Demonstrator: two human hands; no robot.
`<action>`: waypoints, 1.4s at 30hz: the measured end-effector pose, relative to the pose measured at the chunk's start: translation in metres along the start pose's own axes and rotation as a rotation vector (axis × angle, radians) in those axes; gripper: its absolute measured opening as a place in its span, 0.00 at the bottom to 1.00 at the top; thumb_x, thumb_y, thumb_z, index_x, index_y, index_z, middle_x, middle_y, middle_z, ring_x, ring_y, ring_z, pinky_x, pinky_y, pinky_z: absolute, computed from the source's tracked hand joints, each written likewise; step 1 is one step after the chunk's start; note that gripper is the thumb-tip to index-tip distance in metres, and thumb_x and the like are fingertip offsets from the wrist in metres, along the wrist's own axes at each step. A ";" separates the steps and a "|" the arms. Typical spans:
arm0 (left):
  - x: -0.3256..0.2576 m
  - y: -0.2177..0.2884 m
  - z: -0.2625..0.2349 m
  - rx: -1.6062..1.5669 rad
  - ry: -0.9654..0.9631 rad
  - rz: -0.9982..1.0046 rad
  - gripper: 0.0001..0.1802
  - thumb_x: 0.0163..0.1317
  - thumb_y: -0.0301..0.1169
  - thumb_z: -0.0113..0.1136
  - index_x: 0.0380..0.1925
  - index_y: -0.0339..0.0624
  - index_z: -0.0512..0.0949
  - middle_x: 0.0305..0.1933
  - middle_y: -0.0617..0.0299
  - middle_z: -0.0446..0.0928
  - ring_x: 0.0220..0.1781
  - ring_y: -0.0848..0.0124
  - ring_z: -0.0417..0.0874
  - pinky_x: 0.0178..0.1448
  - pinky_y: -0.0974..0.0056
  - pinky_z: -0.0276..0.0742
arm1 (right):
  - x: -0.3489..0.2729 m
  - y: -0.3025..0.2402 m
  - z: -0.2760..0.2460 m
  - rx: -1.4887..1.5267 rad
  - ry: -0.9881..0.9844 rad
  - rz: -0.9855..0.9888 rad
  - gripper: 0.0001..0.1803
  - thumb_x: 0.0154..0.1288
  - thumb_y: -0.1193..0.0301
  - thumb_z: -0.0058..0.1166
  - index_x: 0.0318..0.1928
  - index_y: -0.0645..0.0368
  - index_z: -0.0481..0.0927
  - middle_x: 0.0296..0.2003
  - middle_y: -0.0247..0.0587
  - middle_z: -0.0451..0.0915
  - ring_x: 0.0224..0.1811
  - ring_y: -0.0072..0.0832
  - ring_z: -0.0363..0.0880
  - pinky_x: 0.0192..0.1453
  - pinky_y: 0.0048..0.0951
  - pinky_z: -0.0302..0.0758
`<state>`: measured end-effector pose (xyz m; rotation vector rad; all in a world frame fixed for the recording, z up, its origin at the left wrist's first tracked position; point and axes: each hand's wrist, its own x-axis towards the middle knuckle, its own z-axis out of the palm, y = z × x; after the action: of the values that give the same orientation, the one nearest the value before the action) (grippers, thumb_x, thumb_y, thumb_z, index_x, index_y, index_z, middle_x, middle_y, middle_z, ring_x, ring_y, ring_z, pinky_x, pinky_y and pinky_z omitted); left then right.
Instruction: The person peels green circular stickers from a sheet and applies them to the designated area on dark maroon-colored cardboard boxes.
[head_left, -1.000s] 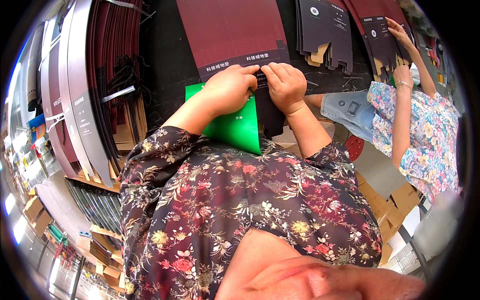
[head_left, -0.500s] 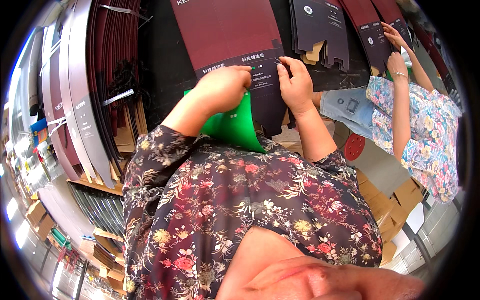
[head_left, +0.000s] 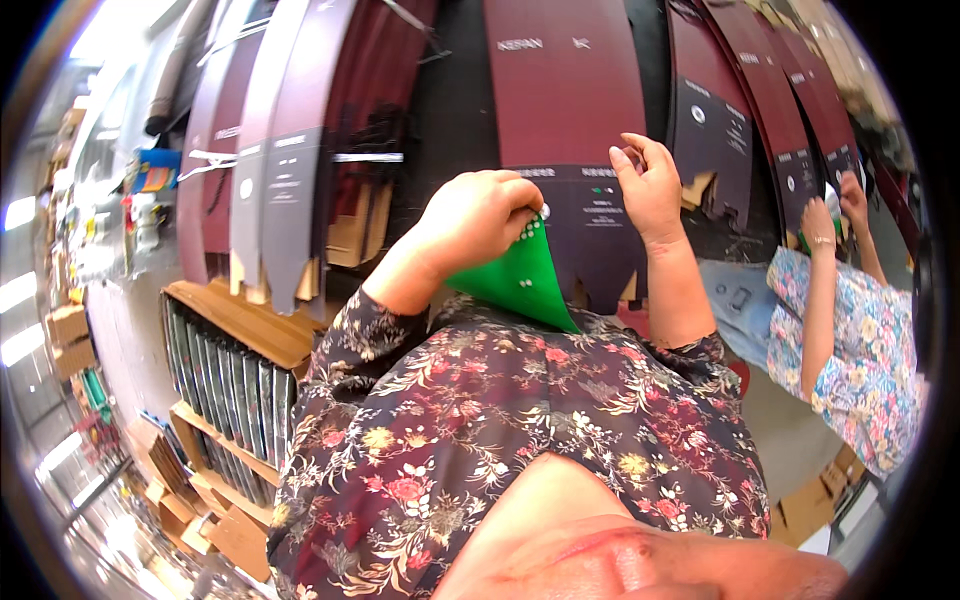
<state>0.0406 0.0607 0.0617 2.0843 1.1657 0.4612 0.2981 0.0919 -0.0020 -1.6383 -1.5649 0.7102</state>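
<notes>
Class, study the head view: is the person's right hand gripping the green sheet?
No, the left hand grips the green sheet, while the right hand is apart from it, farther to the right.

**A thin black cloth top [head_left: 500, 405] with flowers all over**

The top is mostly black, with some dark red showing through on the front. Big red flowers [head_left: 405, 490] and fluffy yellow flowers [head_left: 378, 438] are dotted around it, with long, pale, feathery leaves [head_left: 408, 540] in between. The neck opening [head_left: 549, 457] comes to a point, like a V. The loose, black, flowery sleeves [head_left: 345, 345] stop near the elbows. The left hand [head_left: 485, 218] and the right hand [head_left: 651, 192] are bare.
</notes>
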 end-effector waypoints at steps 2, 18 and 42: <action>-0.019 0.014 -0.017 0.032 0.104 0.002 0.05 0.59 0.28 0.63 0.35 0.43 0.82 0.37 0.56 0.82 0.41 0.54 0.84 0.44 0.56 0.79 | 0.026 -0.014 0.013 0.146 -0.133 -0.019 0.18 0.65 0.66 0.64 0.50 0.66 0.82 0.44 0.45 0.82 0.46 0.31 0.83 0.53 0.30 0.78; -0.139 0.071 -0.011 0.015 0.599 -0.160 0.05 0.55 0.22 0.65 0.32 0.40 0.81 0.32 0.57 0.81 0.35 0.56 0.82 0.40 0.59 0.78 | 0.104 -0.153 0.170 0.217 -0.627 0.117 0.34 0.54 0.50 0.71 0.46 0.72 0.83 0.44 0.52 0.84 0.48 0.36 0.82 0.54 0.38 0.76; -0.100 0.072 -0.033 -0.087 0.450 0.147 0.14 0.59 0.14 0.60 0.45 0.34 0.76 0.32 0.59 0.81 0.34 0.71 0.79 0.41 0.68 0.74 | 0.160 -0.116 0.063 0.893 -0.300 -0.014 0.11 0.63 0.77 0.59 0.45 0.69 0.78 0.38 0.45 0.82 0.38 0.30 0.78 0.45 0.33 0.76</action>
<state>0.0104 -0.0365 0.1386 2.0558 1.2139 1.0744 0.1962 0.2562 0.0742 -0.8737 -1.1586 1.4377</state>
